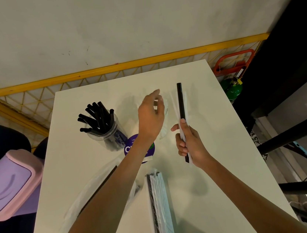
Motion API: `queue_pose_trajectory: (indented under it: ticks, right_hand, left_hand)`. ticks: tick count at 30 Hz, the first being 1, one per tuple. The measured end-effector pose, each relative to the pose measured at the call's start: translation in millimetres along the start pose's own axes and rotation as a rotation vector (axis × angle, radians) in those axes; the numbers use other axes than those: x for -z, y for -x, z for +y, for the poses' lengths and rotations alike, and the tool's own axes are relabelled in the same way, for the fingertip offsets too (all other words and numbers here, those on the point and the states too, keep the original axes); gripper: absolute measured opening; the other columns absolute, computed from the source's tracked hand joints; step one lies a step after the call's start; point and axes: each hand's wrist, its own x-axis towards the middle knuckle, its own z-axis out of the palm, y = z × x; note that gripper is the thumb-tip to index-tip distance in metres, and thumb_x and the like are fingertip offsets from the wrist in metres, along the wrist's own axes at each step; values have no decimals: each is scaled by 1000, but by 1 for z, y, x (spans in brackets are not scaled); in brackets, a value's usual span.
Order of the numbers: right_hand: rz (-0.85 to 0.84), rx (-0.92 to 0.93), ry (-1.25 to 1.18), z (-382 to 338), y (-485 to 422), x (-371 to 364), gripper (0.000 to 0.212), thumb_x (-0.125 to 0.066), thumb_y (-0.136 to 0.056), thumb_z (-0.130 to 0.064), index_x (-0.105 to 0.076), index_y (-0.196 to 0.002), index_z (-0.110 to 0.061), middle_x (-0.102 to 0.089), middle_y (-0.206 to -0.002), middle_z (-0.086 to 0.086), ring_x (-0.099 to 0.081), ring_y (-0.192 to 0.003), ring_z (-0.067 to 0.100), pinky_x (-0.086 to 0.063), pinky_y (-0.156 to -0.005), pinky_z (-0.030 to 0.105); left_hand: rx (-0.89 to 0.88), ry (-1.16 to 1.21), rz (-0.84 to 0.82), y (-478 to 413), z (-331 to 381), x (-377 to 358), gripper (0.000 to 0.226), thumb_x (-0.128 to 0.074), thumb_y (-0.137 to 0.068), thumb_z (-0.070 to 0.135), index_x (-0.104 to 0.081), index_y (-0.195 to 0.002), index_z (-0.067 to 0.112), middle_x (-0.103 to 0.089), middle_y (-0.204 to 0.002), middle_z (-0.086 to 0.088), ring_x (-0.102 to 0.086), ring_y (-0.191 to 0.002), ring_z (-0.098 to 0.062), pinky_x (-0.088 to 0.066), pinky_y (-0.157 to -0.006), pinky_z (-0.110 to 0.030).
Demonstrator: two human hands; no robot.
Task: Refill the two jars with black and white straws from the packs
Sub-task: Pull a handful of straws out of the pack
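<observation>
A clear jar [110, 135] full of black straws stands on the white table [215, 186] at the left. A second clear jar [164, 128] holding white straws stands in the middle, mostly hidden behind my left hand [151, 114], which hovers over its mouth with fingers loosely spread and nothing in them. My right hand [190, 144] grips a small bunch of straws [180, 101], one black among white ones, held upright to the right of that jar. A pack of mixed straws [159, 202] lies near the front edge.
A clear plastic bag [92, 193] with dark straws lies under my left forearm. A round purple label [131, 148] sits between the jars. A pink-lidded bin [6, 183] stands left of the table; a yellow railing [104, 70] runs behind it.
</observation>
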Motion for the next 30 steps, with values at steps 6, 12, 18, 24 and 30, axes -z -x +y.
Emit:
queue_pose_trajectory:
  ticks: [6,12,18,24,30]
  right_hand:
    - [-44,-4,-14,-1,3,-7,41,-31,-99,-43,-54,-83,-14,-32,-40,-7,-25,-30,5,-24,-35,13]
    - [-56,-6,23,2,6,-6,40,-31,-99,-42,-56,-83,-14,-39,-38,-5,-31,-29,6,-28,-34,14]
    - [6,-6,14,3,4,-1,37,-35,-98,-39,-57,-91,-11,-54,-43,-1,-49,-33,12,-42,-38,19]
    - [80,1,64,7,-2,2,36,-36,-98,-40,-60,-83,-17,-39,-40,-5,-30,-31,6,-27,-35,15]
    - [71,-14,70,8,-5,-3,34,-36,-98,-38,-60,-84,-17,-34,-39,-8,-26,-31,4,-25,-34,14]
  left_hand:
    - [278,296,-236,0,8,-3,19,-54,-93,9,-61,-109,1,-62,-80,-6,-60,-70,-13,-56,-63,-20]
    - [371,341,-257,2,10,0,5,-59,-89,3,-62,-91,5,-62,-74,-3,-62,-66,-14,-56,-57,-19]
    - [348,355,-134,-27,24,27,9,-55,-90,1,-60,-95,6,-64,-82,-5,-65,-73,-17,-56,-60,-20]
    - [-28,308,219,-58,40,72,8,-52,-93,8,-51,-101,8,-66,-85,-6,-67,-81,-21,-58,-70,-35]
    - [-286,22,333,-49,34,71,52,-50,-95,11,-25,-141,5,-62,-90,-5,-63,-71,-11,-54,-66,-18]
